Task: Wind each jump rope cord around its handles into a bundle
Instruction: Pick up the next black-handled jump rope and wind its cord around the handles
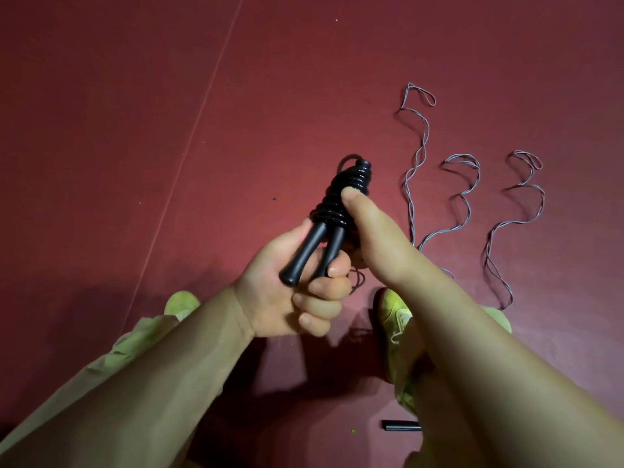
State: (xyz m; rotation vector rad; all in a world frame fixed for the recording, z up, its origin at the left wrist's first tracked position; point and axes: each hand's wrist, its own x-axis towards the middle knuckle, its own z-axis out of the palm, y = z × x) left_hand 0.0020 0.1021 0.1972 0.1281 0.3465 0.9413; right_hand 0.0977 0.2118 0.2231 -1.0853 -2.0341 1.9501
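My left hand [297,292] grips the lower ends of two black jump rope handles [314,246], held side by side and pointing up and away from me. A black cord [347,190] is coiled in several turns around the upper half of the handles. My right hand [368,228] wraps around the coils from the right, its thumb pressing on them. A small loop of cord sticks out at the top of the bundle. A thin dark strand [358,282] hangs below my hands.
Two grey striped jump rope cords [422,153] [520,211] lie in loose waves on the red floor [169,96] to the right. A black handle [400,426] lies near my right foot. My yellow-green shoes [393,309] stand below. A pale line crosses the floor at left.
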